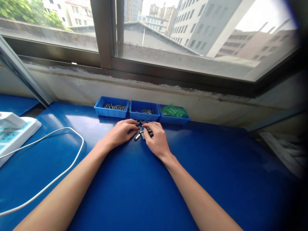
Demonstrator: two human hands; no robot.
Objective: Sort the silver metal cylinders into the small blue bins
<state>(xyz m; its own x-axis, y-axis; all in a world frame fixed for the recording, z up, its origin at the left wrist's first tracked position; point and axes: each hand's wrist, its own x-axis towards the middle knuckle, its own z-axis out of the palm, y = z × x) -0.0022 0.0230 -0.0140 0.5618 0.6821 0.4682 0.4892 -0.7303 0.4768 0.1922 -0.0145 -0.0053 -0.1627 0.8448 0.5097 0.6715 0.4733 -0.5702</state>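
Note:
Both my hands are at a small pile of black and silver pieces [137, 137] on the blue table, just in front of the bins. My left hand [122, 131] comes in from the left. Its fingers are curled, with thumb and index finger drawn together at the pile's left edge; anything between the tips is too small to name. Over the right side of the pile, my right hand [157, 138] bends its fingers, the thumb near the index finger. Dark pieces show beneath and between them, and what it grips is partly hidden.
Behind the pile stand three blue bins: the left bin [110, 112] with small metal parts, the middle bin [144, 116] with some dark pieces, the right bin [174, 120] with green bags [174, 111]. A power strip [21, 134] and white cable [81, 141] lie left. A window frame [168, 70] rises behind.

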